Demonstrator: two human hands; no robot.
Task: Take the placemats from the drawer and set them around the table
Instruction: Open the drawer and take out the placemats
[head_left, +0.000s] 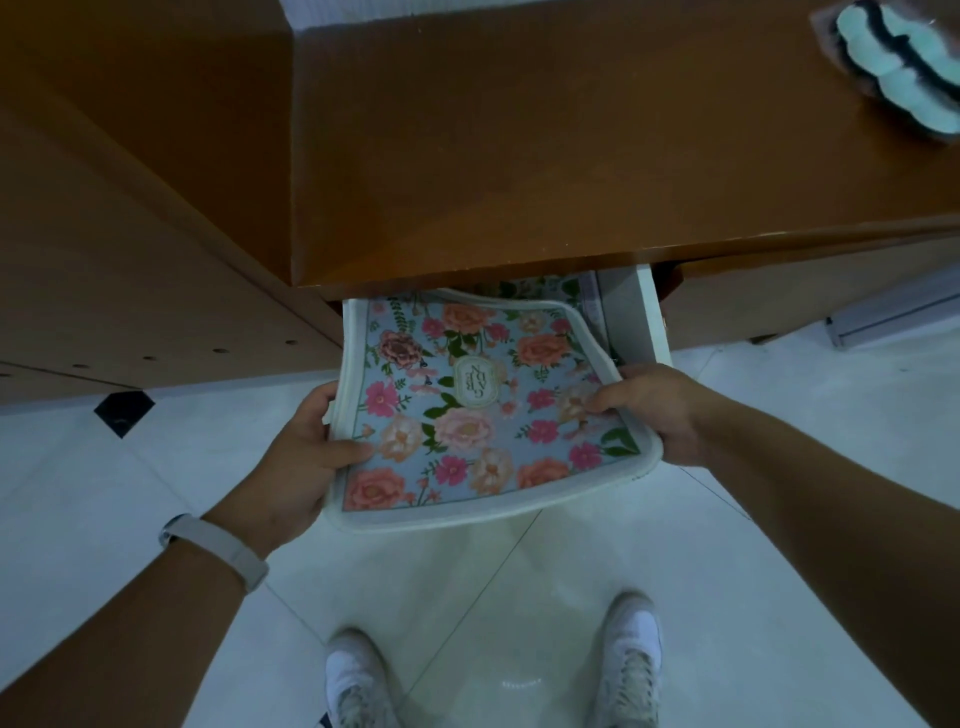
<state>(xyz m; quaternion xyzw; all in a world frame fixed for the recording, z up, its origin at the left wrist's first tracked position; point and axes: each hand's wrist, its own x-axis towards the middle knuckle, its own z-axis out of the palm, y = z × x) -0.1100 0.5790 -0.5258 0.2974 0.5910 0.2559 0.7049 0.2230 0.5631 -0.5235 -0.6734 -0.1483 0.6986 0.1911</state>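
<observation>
Tabletop (519, 156) of brown wood, placemat (467, 415) half out of drawer (647, 312), tiled floor (779, 441)

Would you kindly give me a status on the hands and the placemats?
Left hand grips floral placemat at left edge; right hand pinches right edge. Placemat partway out of open drawer. Far end under tabletop.

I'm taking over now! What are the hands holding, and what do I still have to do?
Left hand grips the left edge of the floral placemat; right hand pinches its right edge.
The placemat is partly out of the open drawer under the table; a second floral mat shows behind it.
Done: drawer open, mat grasped.
Left: lift the mats out, set them around the table.
</observation>
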